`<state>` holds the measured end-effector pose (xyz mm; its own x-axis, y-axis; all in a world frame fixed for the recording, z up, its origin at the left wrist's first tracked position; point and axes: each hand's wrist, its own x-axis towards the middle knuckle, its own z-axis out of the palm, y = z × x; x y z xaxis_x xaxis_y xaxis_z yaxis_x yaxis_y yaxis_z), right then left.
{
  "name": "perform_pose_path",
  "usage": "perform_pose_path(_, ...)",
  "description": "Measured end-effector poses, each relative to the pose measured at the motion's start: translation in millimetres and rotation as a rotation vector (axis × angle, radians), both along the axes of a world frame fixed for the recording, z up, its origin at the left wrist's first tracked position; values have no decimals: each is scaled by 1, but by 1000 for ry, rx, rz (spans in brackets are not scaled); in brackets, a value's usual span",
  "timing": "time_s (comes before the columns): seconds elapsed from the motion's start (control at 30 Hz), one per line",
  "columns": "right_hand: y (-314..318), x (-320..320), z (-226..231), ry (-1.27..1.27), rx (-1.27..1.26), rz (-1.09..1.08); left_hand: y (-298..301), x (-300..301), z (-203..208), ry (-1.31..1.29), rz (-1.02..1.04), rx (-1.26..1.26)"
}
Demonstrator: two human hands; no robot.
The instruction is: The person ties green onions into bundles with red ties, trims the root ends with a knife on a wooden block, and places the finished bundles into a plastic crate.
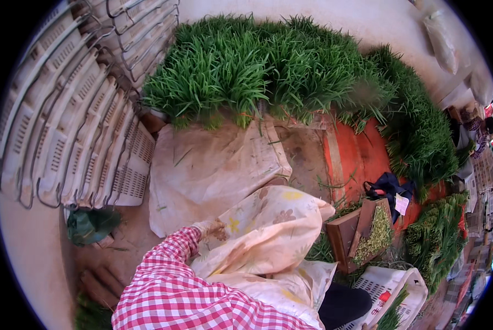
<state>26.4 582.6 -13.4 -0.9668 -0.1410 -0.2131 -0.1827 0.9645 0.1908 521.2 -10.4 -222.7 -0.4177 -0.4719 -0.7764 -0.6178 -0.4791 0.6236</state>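
My left hand (210, 230), in a stained pale glove below a red-and-white checked sleeve (175, 250), is closed at the left edge of a cream flower-patterned apron (268, 220). The apron lies in raised folds over my lap. My right hand does not show. A pale cloth sheet (208, 170) is spread on the ground in front, with loose green blades on it. Beyond it, bundles of long green leafy stalks (268, 66) stand upright along the wall. To the right sits a brown wooden box (345, 236) beside yellow-green trimmings (375, 234).
Stacked white plastic crates (81, 126) rise at the left, with a dark green bag (92, 225) below them. A white crate (386, 294) holding greens stands at the lower right. An orange sheet (362, 154) and a dark blue bag (389, 187) lie farther right. Another person (480, 132) is at the far right.
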Motion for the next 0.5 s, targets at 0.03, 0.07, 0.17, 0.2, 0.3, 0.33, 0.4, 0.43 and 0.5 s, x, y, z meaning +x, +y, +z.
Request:
perform_pose_path(0.03,-7,-8,3,-51,16,-4,-15,-5,-16,56,86,114)
perform_pose_path(0.07,-20,-16,5,-85,23,-27,-39,-14,-29,87,105,48)
perform_pose_path(0.17,-79,-27,17,-151,-6,-122,-127,-54,-45,141,104,-206)
perform_pose_path(0.2,-101,-30,23,-168,-23,-152,-160,-69,-37,132,69,-334)
perform_pose_path(0.3,-161,-44,31,-217,-81,-226,-252,-111,-38,238,473,-542)
perform_pose_path(0.33,-173,-45,35,-224,-90,-262,-274,-131,-28,168,567,-664)
perform_pose_path(0.4,-194,-50,41,-235,-105,-318,-319,-150,-17,233,633,-604)
perform_pose_path(0.43,-200,-49,46,-234,-103,-355,-331,-163,-9,277,670,-543)
perform_pose_path(0.5,-213,-56,49,-246,-113,-397,-368,-163,-15,306,676,-627)
